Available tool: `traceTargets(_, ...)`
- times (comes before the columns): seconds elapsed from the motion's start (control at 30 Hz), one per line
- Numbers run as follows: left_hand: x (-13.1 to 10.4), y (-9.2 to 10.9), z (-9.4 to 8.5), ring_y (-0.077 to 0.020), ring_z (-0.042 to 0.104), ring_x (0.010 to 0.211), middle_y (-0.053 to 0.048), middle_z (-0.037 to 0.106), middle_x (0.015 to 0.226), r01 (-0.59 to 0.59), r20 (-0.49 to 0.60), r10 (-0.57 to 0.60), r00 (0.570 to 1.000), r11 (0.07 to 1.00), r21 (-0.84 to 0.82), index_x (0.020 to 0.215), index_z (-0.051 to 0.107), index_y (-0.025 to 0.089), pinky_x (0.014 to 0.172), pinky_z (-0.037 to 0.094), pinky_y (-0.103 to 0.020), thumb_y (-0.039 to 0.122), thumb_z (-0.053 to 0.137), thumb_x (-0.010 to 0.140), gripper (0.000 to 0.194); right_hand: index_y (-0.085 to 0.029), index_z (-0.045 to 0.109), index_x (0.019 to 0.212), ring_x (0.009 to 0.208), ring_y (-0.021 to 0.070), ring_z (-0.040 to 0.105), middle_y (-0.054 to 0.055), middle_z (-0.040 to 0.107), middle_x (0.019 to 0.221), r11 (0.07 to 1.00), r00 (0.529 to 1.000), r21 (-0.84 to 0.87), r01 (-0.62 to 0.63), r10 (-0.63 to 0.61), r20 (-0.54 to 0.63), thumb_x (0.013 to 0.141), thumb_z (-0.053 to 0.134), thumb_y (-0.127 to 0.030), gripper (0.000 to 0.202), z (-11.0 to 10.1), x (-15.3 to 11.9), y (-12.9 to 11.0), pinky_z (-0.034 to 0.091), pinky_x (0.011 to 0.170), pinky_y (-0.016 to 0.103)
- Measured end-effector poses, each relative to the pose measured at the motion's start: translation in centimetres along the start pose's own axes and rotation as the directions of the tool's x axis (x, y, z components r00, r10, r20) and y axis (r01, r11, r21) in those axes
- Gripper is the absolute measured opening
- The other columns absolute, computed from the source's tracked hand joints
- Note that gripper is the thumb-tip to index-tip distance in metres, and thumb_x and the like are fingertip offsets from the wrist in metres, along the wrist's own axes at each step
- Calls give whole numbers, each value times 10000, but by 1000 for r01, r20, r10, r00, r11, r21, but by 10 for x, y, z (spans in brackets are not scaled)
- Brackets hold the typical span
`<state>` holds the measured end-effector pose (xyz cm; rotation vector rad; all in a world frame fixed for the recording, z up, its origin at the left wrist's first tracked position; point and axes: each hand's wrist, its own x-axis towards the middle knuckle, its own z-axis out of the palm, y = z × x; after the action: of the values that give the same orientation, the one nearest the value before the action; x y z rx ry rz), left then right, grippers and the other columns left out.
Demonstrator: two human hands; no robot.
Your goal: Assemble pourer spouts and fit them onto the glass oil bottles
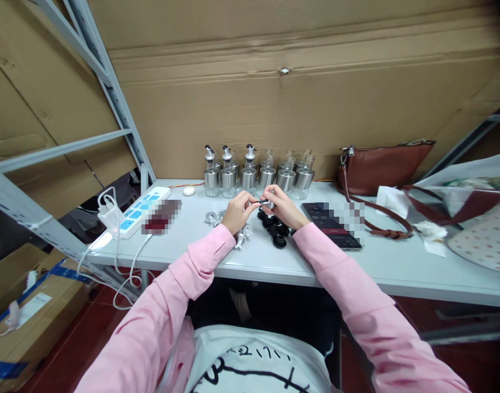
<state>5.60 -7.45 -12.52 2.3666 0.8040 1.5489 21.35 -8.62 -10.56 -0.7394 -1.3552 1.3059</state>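
Both hands meet over the middle of the table. My left hand (237, 213) pinches one end of a small black and silver pourer spout (267, 202). At its other end my right hand (283, 206) grips the same piece, its fingers curled round it. Black caps (279, 240) lie in a pile below my right hand. Silvery, partly clear pourer collars (211, 218) are scattered around my left hand and wrist. Behind the hands stand rows of glass oil bottles (267, 177) with steel sleeves. Three front-left bottles carry pourer tops (250, 154); the others in sight have bare necks.
On the left are a white power strip (146, 212) with cables, a blurred red phone (158, 221) and a white disc (189, 190). To the right lie a phone (329, 225) showing a timer, a brown bag (387, 164) and tissues (432, 232). Cardboard (299, 103) backs the table.
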Motion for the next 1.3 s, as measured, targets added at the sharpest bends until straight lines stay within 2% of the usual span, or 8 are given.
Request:
traceTargets(0.23,1,-1,-1,-113,465,621,14,488,711,-7,18,7,1000,1000,-6,751,544,160,609,392,-232,296,582,857,177,-222,400,798,420,55,372,-68,482,634,1000,999,9,-30,29,12,695,683,-479,396,0,-1,1,190,429,215)
traceTargets(0.47,1,-2,-2,-122,472,639,9,488,709,-21,53,22,998,1000,-16,746,545,162,631,399,-243,301,569,864,184,-227,411,818,428,50,357,-103,384,576,998,999,22,-50,50,3,636,739,-350,395,-1,-2,2,211,447,204)
traceTargets(0.8,0,-1,2,-133,550,711,-13,542,770,4,65,2,998,996,-84,790,532,163,666,456,-249,294,528,884,162,-228,386,828,432,52,368,-71,492,648,996,997,53,-77,78,-8,668,700,-367,378,-1,-2,0,216,450,212)
traceTargets(1.03,1,-2,2,-121,538,677,-1,547,737,40,76,-33,997,996,-82,762,534,164,640,444,-235,289,524,885,175,-233,382,832,439,53,369,-72,485,654,996,997,60,-72,73,-16,656,717,-373,403,-1,-2,0,219,448,207)
traceTargets(1.3,0,-1,1,-130,540,708,-11,548,759,14,72,-10,997,998,-54,788,537,164,671,448,-248,265,531,882,138,-230,391,831,443,48,371,-76,470,660,995,997,69,-70,71,-17,657,720,-348,391,0,-2,-1,233,455,206)
